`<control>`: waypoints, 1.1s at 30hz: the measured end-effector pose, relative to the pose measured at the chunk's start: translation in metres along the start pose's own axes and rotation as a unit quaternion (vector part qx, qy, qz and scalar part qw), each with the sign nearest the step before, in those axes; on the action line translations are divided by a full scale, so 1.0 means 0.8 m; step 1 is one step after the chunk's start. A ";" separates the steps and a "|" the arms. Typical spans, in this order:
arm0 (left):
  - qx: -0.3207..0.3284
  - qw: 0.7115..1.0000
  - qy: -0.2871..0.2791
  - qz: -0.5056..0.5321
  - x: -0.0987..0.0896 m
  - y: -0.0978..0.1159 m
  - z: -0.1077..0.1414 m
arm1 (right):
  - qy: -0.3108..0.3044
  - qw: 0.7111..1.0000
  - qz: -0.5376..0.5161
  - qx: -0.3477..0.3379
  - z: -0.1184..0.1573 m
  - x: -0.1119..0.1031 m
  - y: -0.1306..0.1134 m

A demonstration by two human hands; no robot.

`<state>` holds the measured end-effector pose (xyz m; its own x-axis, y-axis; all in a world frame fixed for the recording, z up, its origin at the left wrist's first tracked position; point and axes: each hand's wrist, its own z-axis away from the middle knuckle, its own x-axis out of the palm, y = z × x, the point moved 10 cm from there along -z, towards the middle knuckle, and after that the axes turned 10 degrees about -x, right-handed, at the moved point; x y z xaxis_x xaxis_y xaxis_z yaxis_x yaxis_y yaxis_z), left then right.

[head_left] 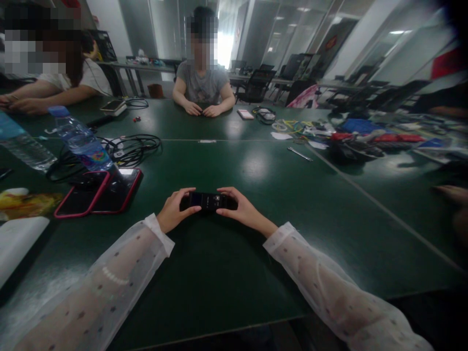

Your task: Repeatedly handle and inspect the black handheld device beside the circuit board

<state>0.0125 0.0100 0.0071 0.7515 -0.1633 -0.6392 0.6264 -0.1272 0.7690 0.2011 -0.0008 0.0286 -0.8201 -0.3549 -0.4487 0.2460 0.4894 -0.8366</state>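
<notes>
The largest item is the dark green table (212,292), which spans most of the view; thin pale seam lines cross its surface. A person in a grey shirt (203,80) sits at the far side, forearms on the table, hands close together. A second person in a white shirt (95,78) sits at the far left.

A cluster of mixed parts (365,141) covers the far right area, with blue, red and black pieces among cables. At the left stand a clear bottle with a blue cap (80,136) and, at the frame edge, a second bottle (25,144). A coil of black cable (141,146) lies beside the capped bottle. In front of it are two dark flat objects with red rims (120,192), one overlapping the other.

The left hand (175,209) and right hand (241,209) extend from sheer white sleeves. Each grip is narrow and holds one end of a small black device (208,201), fingers at the far edge, thumb at the near edge. The device is centred between the hands, long side crosswise; whether it touches the table cannot be determined. A lit screen (196,199) occupies its left portion. Beyond, right, lies a slim wrench (300,154).
</notes>
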 end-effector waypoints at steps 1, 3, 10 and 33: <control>-0.001 1.000 -0.001 0.001 0.000 0.001 0.000 | 0.000 1.000 -0.010 0.004 0.000 0.000 0.001; -0.004 1.000 -0.004 0.006 0.000 0.001 0.001 | 0.000 1.000 -0.020 0.013 -0.001 -0.001 0.003; -0.011 0.999 -0.012 0.029 0.000 0.001 0.001 | 0.000 0.999 -0.031 0.021 -0.001 0.000 0.004; -0.024 0.998 -0.010 0.052 -0.001 -0.003 -0.001 | 0.008 0.998 0.069 0.014 0.004 -0.001 -0.002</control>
<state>0.0109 0.0115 0.0058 0.8091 -0.1937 -0.5548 0.5545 -0.0612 0.8300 0.2032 -0.0037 0.0291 -0.7858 -0.2732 -0.5549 0.3704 0.5108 -0.7758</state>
